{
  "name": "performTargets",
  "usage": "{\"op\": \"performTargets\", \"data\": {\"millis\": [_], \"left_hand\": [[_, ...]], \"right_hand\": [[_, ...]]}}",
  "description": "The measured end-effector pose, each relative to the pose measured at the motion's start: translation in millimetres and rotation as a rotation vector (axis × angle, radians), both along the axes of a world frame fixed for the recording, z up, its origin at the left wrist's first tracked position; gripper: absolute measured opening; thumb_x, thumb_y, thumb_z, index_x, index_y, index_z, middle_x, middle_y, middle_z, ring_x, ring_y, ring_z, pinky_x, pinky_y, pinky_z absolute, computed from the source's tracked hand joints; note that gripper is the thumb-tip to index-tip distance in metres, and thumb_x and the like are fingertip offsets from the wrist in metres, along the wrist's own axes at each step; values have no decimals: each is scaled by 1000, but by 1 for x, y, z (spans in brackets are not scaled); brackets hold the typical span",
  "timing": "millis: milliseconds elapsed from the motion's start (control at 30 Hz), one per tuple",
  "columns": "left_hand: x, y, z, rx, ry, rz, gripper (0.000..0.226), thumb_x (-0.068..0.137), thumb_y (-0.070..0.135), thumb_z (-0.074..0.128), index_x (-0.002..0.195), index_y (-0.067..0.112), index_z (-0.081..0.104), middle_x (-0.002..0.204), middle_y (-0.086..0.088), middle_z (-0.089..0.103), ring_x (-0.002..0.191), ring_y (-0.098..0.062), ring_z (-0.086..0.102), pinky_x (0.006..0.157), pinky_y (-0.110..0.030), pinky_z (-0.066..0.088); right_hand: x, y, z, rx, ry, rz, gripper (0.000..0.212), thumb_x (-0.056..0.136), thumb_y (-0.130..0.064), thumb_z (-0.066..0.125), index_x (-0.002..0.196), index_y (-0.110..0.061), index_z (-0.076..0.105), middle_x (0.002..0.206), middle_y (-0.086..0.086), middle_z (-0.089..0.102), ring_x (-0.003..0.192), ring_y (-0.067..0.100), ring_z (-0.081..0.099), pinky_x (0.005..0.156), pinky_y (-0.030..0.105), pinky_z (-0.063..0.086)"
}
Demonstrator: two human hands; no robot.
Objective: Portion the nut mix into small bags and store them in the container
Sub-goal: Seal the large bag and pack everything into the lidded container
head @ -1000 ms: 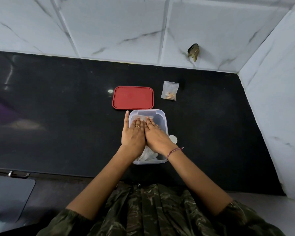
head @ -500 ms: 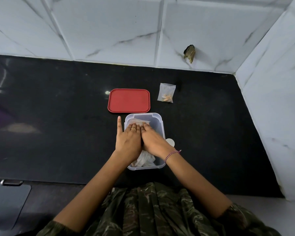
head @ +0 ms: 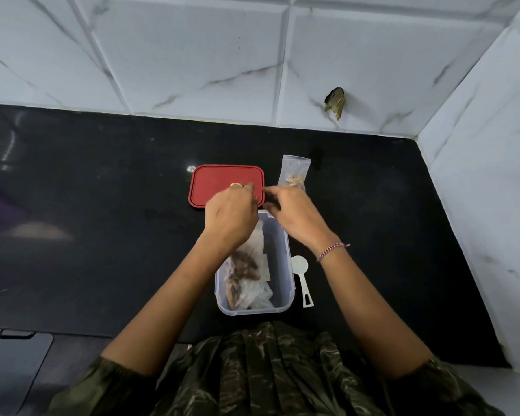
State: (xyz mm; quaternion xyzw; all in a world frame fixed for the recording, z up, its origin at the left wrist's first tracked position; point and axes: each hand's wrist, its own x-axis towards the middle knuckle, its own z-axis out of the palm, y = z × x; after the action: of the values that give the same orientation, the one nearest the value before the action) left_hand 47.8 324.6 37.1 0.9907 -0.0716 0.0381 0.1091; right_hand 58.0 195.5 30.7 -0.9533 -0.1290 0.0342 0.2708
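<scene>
A clear plastic container (head: 287, 265) stands on the black counter right in front of me, holding several small bags of nut mix (head: 246, 274). Its red lid (head: 219, 181) lies flat just beyond it. My left hand (head: 231, 219) hovers over the container's far end with its loosely curled fingertips above the lid's near edge. My right hand (head: 296, 219) is beside it, fingers apart and pointing left toward the lid's right corner. Both hands are motion-blurred and hold nothing that I can see. One more small bag with a few nuts (head: 294, 175) lies right of the lid.
A white measuring scoop (head: 302, 277) lies against the container's right side. Marble-tiled walls close off the back and right of the counter (head: 102, 205). A dark object (head: 335, 102) sticks out of the back wall. At the lower left sits a dark drawer front (head: 15, 355).
Both hands have lifted off the bags they were pressing down in the container and moved forward toward the red lid. The bags in the container are now uncovered.
</scene>
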Motion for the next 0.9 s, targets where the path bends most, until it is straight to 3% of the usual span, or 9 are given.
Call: {"op": "performTargets", "data": {"millis": [67, 233, 433, 600, 800, 900], "left_hand": [[17, -7, -1, -33, 10, -4, 35, 102, 26, 38, 131, 11, 51, 111, -11, 62, 94, -29, 63, 66, -32, 40], [57, -26, -5, -116, 63, -22, 38, 101, 24, 38, 136, 10, 46, 126, -14, 58, 111, -30, 59, 83, -37, 47], [108, -44, -35, -390, 269, 4, 49, 97, 18, 48, 143, 4, 38, 137, -16, 53, 128, -29, 48, 102, -37, 39], [139, -61, -49, -614, 474, 78, 45, 96, 12, 47, 139, 2, 42, 139, -15, 50, 127, -28, 47, 97, -28, 39], [163, -69, -66, -691, 638, 145, 44, 95, 4, 44, 138, 1, 39, 138, -16, 47, 122, -28, 49, 93, -28, 40], [167, -73, -73, -765, 713, 161, 45, 90, 3, 47, 135, 5, 42, 133, -14, 51, 117, -26, 53, 101, -37, 45]], "right_hand": [[12, -4, 1, 5, -21, -28, 37, 93, -11, 55, 130, -8, 55, 124, 11, 61, 112, 23, 58, 95, 36, 48], [37, -16, -4, 6, -69, -102, 27, 93, -12, 54, 119, -8, 61, 116, 13, 64, 106, 26, 61, 90, 41, 50], [78, -39, -35, 84, -14, -267, 25, 93, -13, 56, 116, -14, 63, 119, 6, 63, 103, 18, 62, 87, 34, 54], [114, -67, -61, 153, 72, -494, 27, 91, -10, 56, 118, -11, 61, 124, 10, 55, 109, 22, 58, 95, 33, 49], [146, -78, -88, 234, 300, -662, 40, 91, -13, 57, 130, -6, 51, 131, 14, 52, 120, 25, 52, 101, 33, 43], [151, -76, -95, 250, 366, -703, 37, 90, -11, 57, 127, -4, 54, 130, 15, 53, 116, 27, 54, 99, 33, 46]]}}
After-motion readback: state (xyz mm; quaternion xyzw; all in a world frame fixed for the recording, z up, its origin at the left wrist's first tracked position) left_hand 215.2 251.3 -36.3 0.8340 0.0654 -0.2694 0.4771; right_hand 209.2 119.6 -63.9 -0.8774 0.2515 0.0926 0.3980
